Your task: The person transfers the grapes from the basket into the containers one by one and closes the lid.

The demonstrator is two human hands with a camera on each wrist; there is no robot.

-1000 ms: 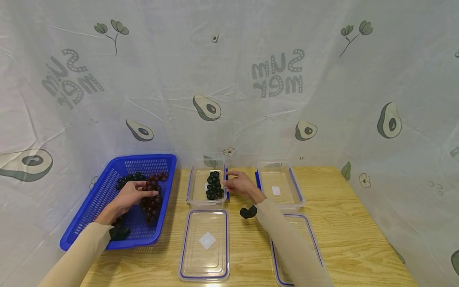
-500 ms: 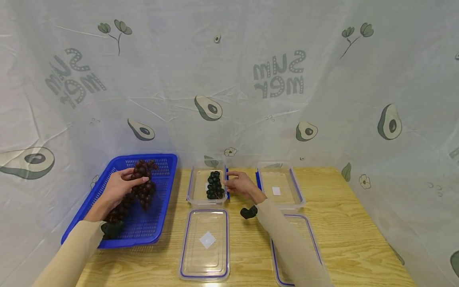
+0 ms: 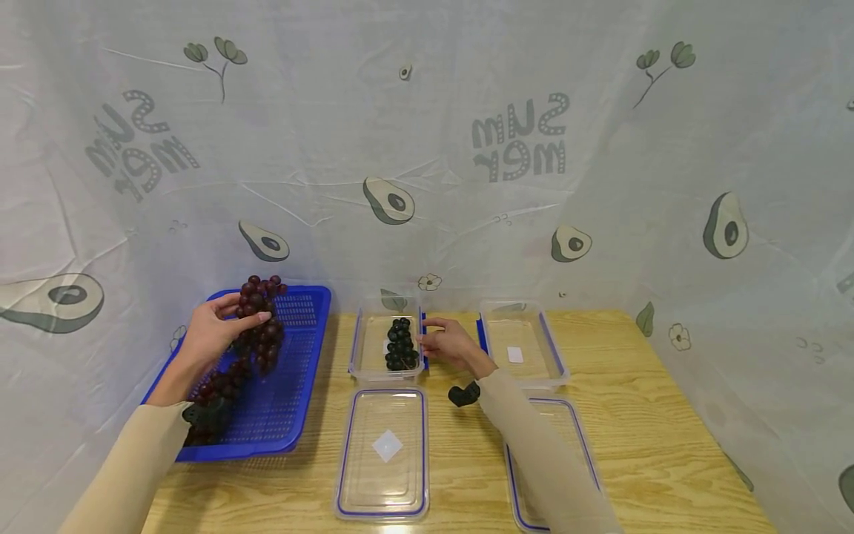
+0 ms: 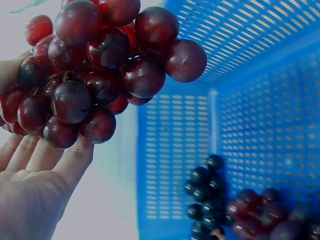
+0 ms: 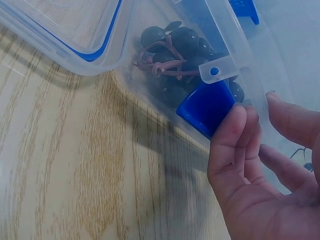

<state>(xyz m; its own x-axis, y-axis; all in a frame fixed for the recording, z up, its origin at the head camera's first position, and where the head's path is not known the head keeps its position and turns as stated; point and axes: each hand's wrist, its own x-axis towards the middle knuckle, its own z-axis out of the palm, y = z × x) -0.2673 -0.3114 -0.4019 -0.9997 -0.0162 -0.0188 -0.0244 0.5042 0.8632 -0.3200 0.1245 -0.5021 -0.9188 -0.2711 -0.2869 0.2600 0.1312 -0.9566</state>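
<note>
In the head view my left hand (image 3: 210,334) holds a bunch of red grapes (image 3: 256,304) at the upper left of the blue basket (image 3: 303,386). The left wrist view shows the dark red bunch (image 4: 102,55) close up, fingers reaching beneath it. My right hand (image 3: 450,343) is at the right side of the left clear container (image 3: 368,341), its fingertips by the rim. In the right wrist view the fingers (image 5: 227,130) meet the blue latch (image 5: 205,107), which hangs outward. Inside that container lies a bunch of black grapes (image 3: 400,345).
More red grapes (image 4: 250,212) and black grapes (image 4: 207,190) lie in the basket. A second clear container (image 3: 517,334) with a white label stands to the right. Two blue-edged lids rest in front, a left lid (image 3: 383,478) and a right lid (image 3: 560,423) partly under my right sleeve.
My left hand has lifted the red grapes and moved them up and left within the basket area. The basket's other grapes show more. My right hand stays at the container's side.
</note>
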